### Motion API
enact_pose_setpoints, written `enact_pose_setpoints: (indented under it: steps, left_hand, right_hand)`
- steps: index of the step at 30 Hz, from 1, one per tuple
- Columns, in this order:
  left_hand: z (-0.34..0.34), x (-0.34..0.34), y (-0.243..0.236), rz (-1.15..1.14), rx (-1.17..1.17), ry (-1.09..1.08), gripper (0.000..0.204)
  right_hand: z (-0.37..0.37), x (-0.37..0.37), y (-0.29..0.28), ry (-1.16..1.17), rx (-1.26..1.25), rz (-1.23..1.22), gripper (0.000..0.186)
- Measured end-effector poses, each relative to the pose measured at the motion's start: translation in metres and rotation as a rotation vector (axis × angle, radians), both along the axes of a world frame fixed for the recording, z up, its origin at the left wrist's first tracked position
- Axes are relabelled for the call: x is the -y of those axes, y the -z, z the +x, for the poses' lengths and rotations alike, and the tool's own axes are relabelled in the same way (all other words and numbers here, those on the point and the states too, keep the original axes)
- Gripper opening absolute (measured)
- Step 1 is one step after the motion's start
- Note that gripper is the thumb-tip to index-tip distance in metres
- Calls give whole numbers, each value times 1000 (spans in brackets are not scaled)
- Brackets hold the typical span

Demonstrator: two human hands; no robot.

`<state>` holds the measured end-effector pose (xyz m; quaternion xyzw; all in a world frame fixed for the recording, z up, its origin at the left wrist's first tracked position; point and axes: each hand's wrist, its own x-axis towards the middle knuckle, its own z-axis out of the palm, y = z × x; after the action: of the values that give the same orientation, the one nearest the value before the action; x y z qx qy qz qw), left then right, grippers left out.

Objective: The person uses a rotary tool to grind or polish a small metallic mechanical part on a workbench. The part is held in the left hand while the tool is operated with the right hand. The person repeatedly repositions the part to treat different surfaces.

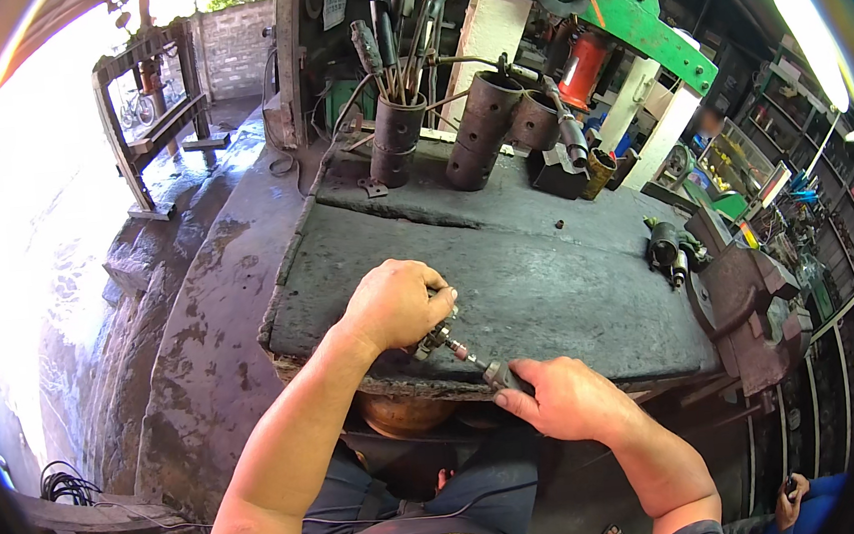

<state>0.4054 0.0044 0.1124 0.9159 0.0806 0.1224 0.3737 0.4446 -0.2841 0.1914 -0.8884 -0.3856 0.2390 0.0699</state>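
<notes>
Near the front edge of the dark metal-topped bench (407, 269), my left hand (395, 305) is closed on a small metal fitting assembly (437, 336), partly hidden by my fingers. A thin shaft with a pinkish band runs from it down to the right into a grey cylindrical piece (499, 374). My right hand (558, 397) is wrapped round that piece, thumb along its lower side.
Perforated metal tubes (393, 149) holding tools stand at the back before a green press (618, 21). A bench vise (752, 322) and dark metal parts (664, 243) are on the right. An orange bowl (404, 419) is under the bench. Another person's hand (789, 505) shows lower right.
</notes>
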Motion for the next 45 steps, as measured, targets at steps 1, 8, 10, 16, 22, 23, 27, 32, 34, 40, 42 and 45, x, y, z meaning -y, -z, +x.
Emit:
enact_pose_setpoints:
  steps: [1, 8, 10, 16, 22, 23, 27, 32, 34, 40, 42, 45]
  left_hand:
    - [-1, 0, 2, 10, 35, -3, 37]
    - [-18, -1, 19, -82, 278, 26, 25]
    - [-19, -1, 21, -92, 317, 30, 23]
    - [-18, -1, 22, -87, 308, 30, 23]
    - [-18, -1, 22, -97, 315, 35, 23]
    - [-19, -1, 22, -87, 310, 30, 23]
    - [-19, 0, 21, -90, 308, 24, 23]
    - [-19, -1, 20, -93, 300, 31, 23]
    - [-18, -1, 20, -77, 310, 37, 23]
    - [-18, 0, 21, -104, 298, 31, 23]
    - [-19, -1, 21, -89, 291, 27, 23]
    - [-18, 0, 21, -91, 299, 27, 23]
  right_hand:
    - [0, 0, 0, 12, 18, 20, 54]
    - [-2, -1, 1, -9, -14, 37, 56]
    - [-3, -1, 1, 6, -9, 24, 55]
    - [-5, 0, 0, -28, 9, 28, 56]
    - [-3, -2, -1, 34, 4, -1, 55]
    - [-3, -2, -2, 25, 4, 13, 55]
    - [-3, -2, -3, 23, -28, -1, 56]
    - [-2, -1, -1, -1, -1, 23, 56]
    - [-2, -1, 1, -12, 0, 37, 56]
    - [-1, -2, 1, 16, -11, 38, 57]
    - [-1, -2, 1, 21, -39, 17, 57]
    - [0, -3, 1, 74, -54, 14, 57]
